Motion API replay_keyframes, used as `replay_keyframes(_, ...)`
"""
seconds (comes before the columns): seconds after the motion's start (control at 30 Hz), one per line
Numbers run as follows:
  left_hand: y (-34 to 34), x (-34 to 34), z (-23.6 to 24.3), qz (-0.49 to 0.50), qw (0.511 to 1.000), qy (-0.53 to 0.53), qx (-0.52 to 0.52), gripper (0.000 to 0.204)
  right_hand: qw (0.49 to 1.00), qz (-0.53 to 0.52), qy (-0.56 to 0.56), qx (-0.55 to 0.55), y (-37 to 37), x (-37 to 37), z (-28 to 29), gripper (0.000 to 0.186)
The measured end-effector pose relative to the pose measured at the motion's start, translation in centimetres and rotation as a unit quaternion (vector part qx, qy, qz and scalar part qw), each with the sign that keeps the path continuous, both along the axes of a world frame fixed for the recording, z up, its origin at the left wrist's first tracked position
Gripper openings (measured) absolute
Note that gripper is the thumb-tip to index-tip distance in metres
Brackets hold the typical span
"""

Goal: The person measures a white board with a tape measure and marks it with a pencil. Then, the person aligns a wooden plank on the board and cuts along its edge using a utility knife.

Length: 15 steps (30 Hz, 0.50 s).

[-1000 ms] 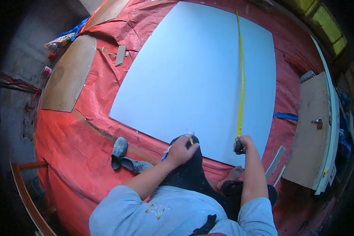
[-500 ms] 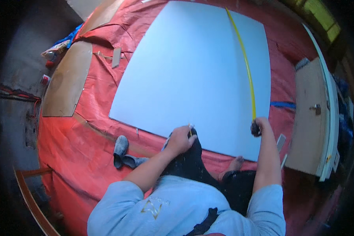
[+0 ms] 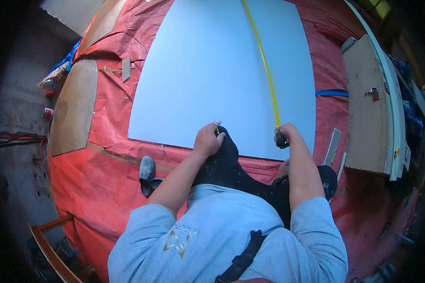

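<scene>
The right hand clamped the springy-looking tape measure's case, likely safest; at nine o'clock, the left hand pinched something small.

No words or numbers can be read. The shirt bears a gold, angular emblem with faint lettering just above it, too small to make out. On the tape, any figures are too fine to tell.

Shirt is pale grey-blue, short-sleeved, bearing a gold angular emblem; strap is black; trousers dark, pale-specked.
</scene>
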<state>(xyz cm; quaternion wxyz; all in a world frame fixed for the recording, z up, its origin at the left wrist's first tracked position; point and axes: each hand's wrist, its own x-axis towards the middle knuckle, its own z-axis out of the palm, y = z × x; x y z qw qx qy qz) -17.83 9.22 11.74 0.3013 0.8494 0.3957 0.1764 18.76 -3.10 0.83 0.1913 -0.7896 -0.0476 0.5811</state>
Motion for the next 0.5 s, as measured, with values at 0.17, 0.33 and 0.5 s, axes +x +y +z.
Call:
replay_keyframes(0.17,0.4,0.4,-0.2,-0.003,0.999,0.030,-0.017,0.045,0.997,0.054,-0.023,0.040,1.7,-1.4,-1.5,0.025)
replay_keyframes(0.33,0.5,0.5,-0.3,-0.001,0.999,0.030,-0.032,0.044,1.000,0.015,-0.004,-0.009,0.5,-4.3,-2.7,0.020)
replay_keyframes(0.5,0.3,0.4,-0.3,-0.016,1.000,0.005,0.004,0.044,0.998,-0.004,-0.053,0.042,-0.2,-5.2,-3.6,0.018)
